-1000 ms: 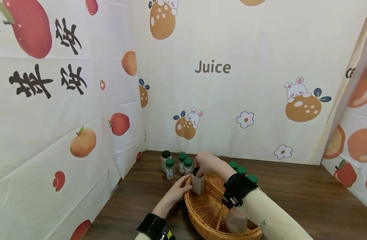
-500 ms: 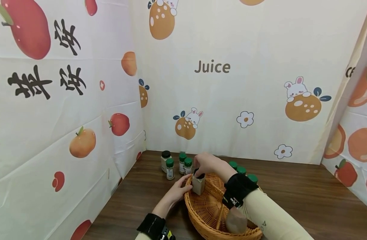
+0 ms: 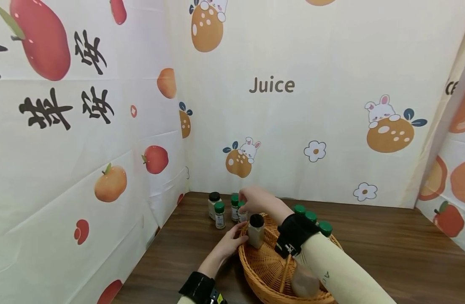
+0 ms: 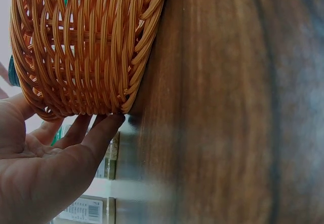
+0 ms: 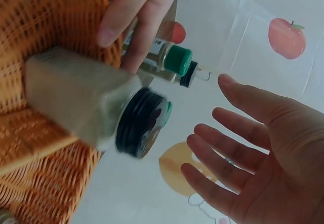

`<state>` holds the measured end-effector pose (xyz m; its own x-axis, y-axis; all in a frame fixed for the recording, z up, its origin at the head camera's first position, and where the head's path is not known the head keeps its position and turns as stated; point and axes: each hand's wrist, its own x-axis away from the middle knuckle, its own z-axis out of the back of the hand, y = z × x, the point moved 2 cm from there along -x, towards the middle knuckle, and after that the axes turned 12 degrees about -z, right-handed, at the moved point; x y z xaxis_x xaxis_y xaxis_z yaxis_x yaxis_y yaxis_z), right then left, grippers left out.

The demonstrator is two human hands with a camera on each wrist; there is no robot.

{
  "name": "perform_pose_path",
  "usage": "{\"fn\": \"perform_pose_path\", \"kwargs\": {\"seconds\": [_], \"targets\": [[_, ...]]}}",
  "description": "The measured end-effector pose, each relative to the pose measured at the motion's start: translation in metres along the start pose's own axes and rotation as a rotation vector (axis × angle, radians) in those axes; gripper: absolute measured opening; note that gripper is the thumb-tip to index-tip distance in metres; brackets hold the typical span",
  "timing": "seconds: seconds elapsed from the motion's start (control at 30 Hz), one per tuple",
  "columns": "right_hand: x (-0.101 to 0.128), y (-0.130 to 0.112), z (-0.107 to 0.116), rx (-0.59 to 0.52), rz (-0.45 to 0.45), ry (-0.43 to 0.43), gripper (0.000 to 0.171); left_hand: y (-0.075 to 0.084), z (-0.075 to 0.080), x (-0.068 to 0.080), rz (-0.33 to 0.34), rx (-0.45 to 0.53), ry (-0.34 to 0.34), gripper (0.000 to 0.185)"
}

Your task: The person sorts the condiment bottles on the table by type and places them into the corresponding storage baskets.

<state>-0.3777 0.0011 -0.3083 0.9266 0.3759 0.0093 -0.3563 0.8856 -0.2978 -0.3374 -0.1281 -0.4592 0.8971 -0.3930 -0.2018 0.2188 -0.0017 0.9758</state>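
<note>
- The black-capped jar stands upright inside the wicker basket, right up against its left rim — in the right wrist view you see its pale body and dark ribbed cap sitting on the weave.
- Your right hand is above and behind that jar, not touching it; its grip is apart, fingers spread and relaxed, holding nothing.
- Your left hand sits at the basket's left rim just beside the jar, straight fingers touching the wicker from outside. The left wrist view shows those fingertips pressed against the lower edge of the weave, grip apart, nothing clamped.
- A second, brownish jar lies in the near part of the basket, half hidden by your right sleeve.
- Behind the basket on the wooden surface there's a small cluster of jars on the left — one with a black cap, the others with green caps.
- Three more green caps peek out past your right wrist strap.
- Fruit-and-bunny printed cloth walls in the back and sides.
</note>
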Motion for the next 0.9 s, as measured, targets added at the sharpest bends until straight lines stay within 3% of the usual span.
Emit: {"fn": "perform_pose_path", "kwargs": {"seconds": [0.4,0.67,0.9], "targets": [[-0.029,-0.029,-0.021,0.048,0.051,0.064,0.023,-0.001,-0.004,0.002,-0.05,0.044,0.007,0.057],[-0.044,-0.032,-0.042,0.005,0.014,0.091,0.03,-0.004,-0.009,0.002,-0.038,0.068,0.041,0.056],[-0.05,-0.039,-0.054,0.026,0.06,0.041,0.041,-0.002,-0.004,0.002,-0.037,0.044,0.057,0.057]]}}
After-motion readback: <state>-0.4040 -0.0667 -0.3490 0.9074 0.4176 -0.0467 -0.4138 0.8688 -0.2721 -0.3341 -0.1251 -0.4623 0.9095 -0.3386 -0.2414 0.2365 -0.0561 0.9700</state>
